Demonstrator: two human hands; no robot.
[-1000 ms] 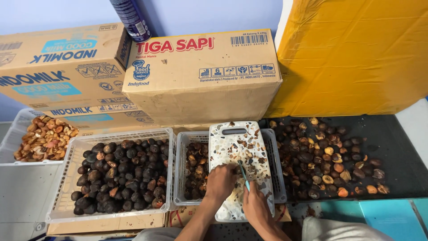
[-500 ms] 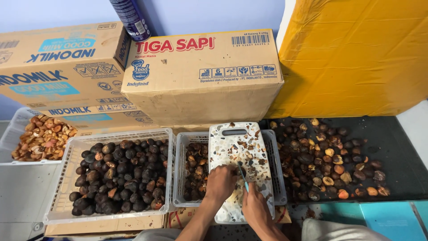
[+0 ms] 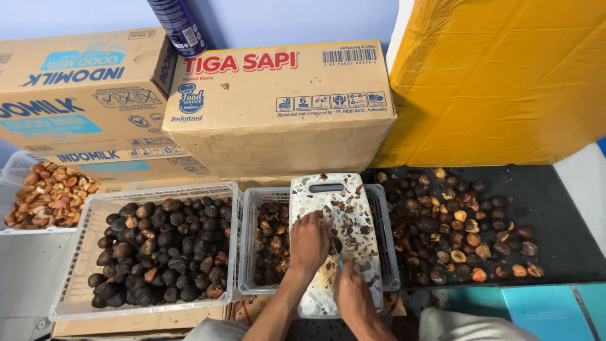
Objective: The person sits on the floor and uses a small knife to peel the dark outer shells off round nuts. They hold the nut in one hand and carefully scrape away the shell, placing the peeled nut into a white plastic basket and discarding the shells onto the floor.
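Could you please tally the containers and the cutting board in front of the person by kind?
White plastic baskets: 2
Cardboard boxes: 3
Clear tub of orange-brown pieces: 1
White cutting board: 1
Total: 7

A stained white plastic cutting board [image 3: 344,240] spans a glossy plastic basket [image 3: 386,233] beside matt cardboard boxes [image 3: 278,107].
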